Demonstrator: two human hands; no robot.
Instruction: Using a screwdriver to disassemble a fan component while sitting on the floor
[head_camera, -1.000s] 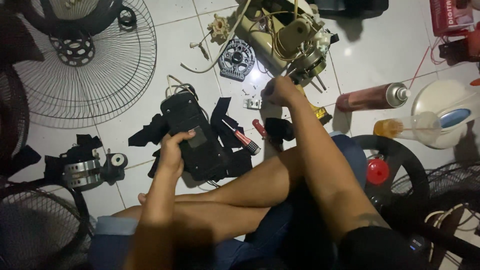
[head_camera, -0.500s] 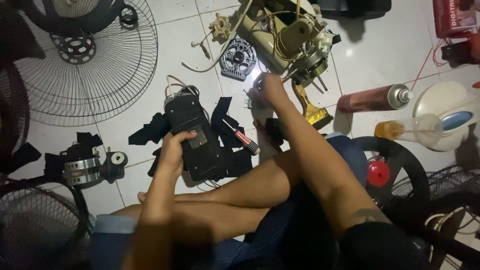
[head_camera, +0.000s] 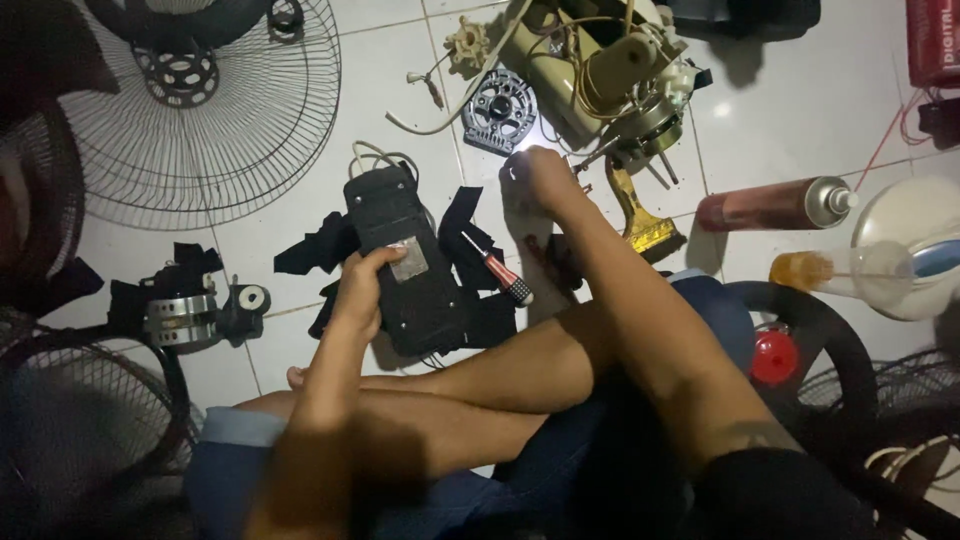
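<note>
View from your head over a white tiled floor strewn with fan parts: you sit with legs crossed at lower centre, your left hand closed around the near end of a black housing lying at centre frame, your right hand curled just above it beside the beige fan motor; whether it holds anything you cannot tell. A wire fan guard occupies the upper left, a red-handled screwdriver lies just right of the housing, and a spray can rests at right.
</note>
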